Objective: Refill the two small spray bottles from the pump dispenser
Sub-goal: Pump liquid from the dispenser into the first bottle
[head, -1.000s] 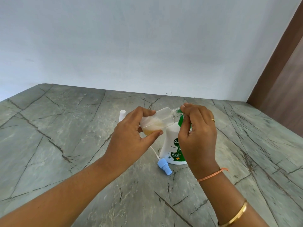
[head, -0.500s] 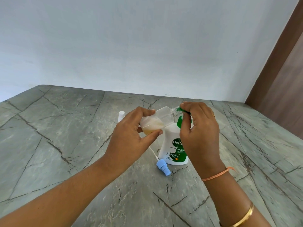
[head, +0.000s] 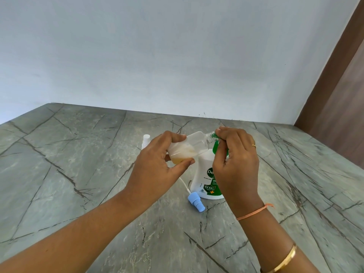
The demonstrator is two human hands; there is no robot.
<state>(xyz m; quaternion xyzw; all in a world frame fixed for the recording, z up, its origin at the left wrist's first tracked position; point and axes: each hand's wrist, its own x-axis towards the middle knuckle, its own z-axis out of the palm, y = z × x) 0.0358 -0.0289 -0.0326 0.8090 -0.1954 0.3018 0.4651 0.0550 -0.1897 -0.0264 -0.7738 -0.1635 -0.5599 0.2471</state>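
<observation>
Left hand (head: 155, 168) around tilted spray bottle (head: 195, 143)

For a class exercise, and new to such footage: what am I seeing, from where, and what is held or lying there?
No machine here: a person works with bare hands, filmed by one camera worn on the head, looking forward and down. The left hand holds a small clear bottle, tilted, with some yellowish liquid inside. The right hand curls its fingers over the green pump head of a white pump dispenser standing on the grey stone table, nozzle at the bottle's mouth. A blue spray cap with its tube lies in front; a second small white bottle stands behind the left hand.
</observation>
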